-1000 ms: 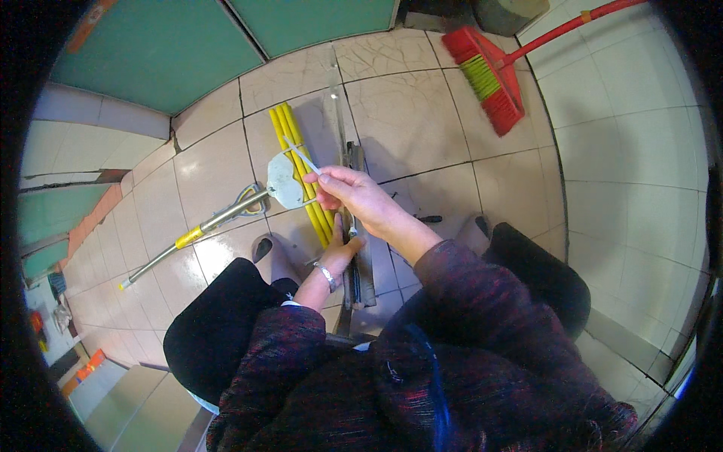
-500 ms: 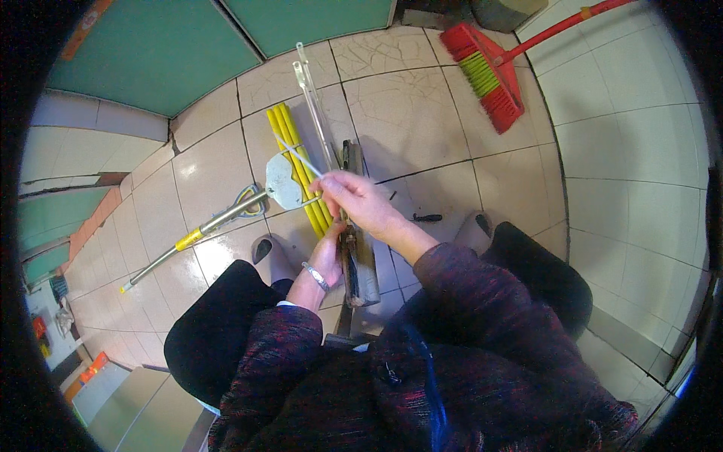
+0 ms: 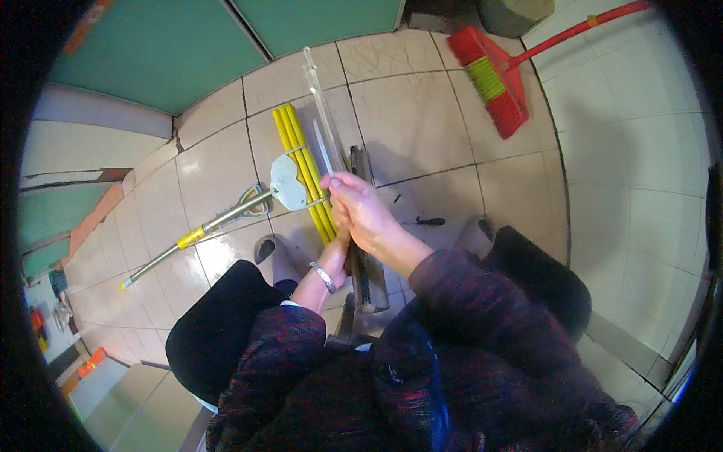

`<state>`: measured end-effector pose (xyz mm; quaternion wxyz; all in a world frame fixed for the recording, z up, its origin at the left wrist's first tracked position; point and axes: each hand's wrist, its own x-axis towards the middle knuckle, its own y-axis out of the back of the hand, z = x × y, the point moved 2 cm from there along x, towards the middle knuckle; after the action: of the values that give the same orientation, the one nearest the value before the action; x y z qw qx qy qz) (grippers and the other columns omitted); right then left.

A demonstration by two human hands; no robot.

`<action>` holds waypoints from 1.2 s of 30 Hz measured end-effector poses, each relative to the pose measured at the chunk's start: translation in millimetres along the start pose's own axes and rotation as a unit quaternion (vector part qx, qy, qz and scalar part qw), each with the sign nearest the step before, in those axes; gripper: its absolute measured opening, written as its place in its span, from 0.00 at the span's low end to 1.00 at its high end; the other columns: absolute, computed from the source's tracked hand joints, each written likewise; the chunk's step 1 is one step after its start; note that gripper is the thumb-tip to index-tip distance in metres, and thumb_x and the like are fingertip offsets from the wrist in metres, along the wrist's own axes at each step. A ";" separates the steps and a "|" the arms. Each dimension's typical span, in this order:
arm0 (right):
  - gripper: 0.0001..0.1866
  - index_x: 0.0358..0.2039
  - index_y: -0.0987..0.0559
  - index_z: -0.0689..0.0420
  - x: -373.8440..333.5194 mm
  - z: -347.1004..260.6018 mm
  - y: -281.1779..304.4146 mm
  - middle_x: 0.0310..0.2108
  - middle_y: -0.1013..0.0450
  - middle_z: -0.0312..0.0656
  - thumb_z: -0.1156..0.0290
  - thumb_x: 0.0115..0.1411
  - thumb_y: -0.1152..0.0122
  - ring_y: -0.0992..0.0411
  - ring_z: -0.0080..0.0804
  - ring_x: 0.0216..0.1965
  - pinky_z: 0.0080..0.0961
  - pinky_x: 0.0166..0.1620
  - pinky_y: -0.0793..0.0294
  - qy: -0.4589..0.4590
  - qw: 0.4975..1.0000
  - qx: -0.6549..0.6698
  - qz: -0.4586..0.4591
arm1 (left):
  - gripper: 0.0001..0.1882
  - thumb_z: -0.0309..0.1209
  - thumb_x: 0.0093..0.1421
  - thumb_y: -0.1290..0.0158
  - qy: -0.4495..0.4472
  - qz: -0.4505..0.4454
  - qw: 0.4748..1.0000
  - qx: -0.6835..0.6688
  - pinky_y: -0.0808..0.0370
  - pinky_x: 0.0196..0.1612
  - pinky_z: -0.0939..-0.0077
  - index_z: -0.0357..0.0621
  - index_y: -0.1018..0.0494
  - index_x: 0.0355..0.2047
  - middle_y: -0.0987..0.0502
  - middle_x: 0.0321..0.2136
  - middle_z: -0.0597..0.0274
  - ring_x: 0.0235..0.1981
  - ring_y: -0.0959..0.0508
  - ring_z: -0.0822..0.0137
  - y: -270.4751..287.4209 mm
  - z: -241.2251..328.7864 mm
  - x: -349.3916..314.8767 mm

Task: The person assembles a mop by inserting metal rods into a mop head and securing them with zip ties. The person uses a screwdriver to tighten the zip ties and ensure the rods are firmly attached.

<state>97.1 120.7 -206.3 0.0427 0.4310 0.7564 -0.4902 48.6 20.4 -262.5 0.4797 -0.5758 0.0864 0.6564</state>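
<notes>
My right hand [image 3: 363, 216] is closed on a thin pale stick [image 3: 321, 145], which points up and away from me. Just below and touching it, my left hand [image 3: 332, 261] is curled shut; the right hand partly covers its fingers, and what they hold is hidden. A long clear strip [image 3: 319, 90] reaches out beyond both hands. Beneath them runs a worn, dark and grey long bar [image 3: 369, 280] between my legs. Left of my hands lie several yellow rods [image 3: 295, 139], next to a pale metal plate [image 3: 287, 183] on a silver and yellow pole [image 3: 220, 221].
A small black tool [image 3: 431, 221] lies on the tiled floor [image 3: 410, 105] near my right foot. A red broom [image 3: 500, 89] with yellow-green bristles leans at the far right by the white tiled wall [image 3: 625, 143]. Green panels [image 3: 324, 19] stand at the back.
My right hand has come down against my left hand. The pale stick has swung from a leftward slant to nearly upright. The view has shifted slightly.
</notes>
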 end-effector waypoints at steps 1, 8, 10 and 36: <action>0.07 0.37 0.30 0.55 0.3 -0.5 3.9 0.14 0.45 0.26 0.67 0.62 0.53 0.51 0.15 0.13 0.14 0.18 0.53 -0.010 1.000 0.021 0.001 | 0.22 0.47 0.63 0.60 -0.012 0.006 1.000 0.007 0.33 0.47 0.70 0.46 0.35 0.49 0.29 0.45 0.61 0.44 0.30 0.66 3.1 -2.9 3.1; 0.09 0.38 0.28 0.55 2.7 -6.5 7.7 0.14 0.45 0.25 0.65 0.62 0.53 0.52 0.14 0.14 0.15 0.17 0.54 -0.045 0.997 -0.037 -0.041 | 0.24 0.29 0.55 0.50 -0.042 -0.049 0.992 0.112 0.33 0.47 0.70 0.50 0.39 0.53 0.31 0.45 0.63 0.44 0.30 0.66 8.7 5.2 7.4; 0.09 0.37 0.26 0.55 -3.6 2.5 -1.3 0.15 0.45 0.24 0.66 0.62 0.53 0.52 0.13 0.14 0.15 0.18 0.55 -0.070 0.989 -0.124 -0.033 | 0.26 0.28 0.54 0.49 -0.069 0.010 0.943 0.327 0.34 0.48 0.69 0.51 0.40 0.54 0.32 0.48 0.61 0.47 0.31 0.65 12.4 0.3 16.7; 0.09 0.35 0.26 0.56 4.0 12.5 -30.4 0.16 0.41 0.26 0.66 0.62 0.53 0.43 0.12 0.18 0.13 0.20 0.46 0.046 0.965 -0.256 -0.020 | 0.18 0.37 0.59 0.56 -0.320 -0.001 0.692 0.647 0.34 0.47 0.73 0.43 0.32 0.47 0.29 0.44 0.59 0.45 0.30 0.65 25.5 -8.7 37.9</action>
<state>69.0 108.9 -193.3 0.1070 0.4124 0.8664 -0.2605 40.5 21.3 -308.4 0.7332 0.1224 0.3303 0.5817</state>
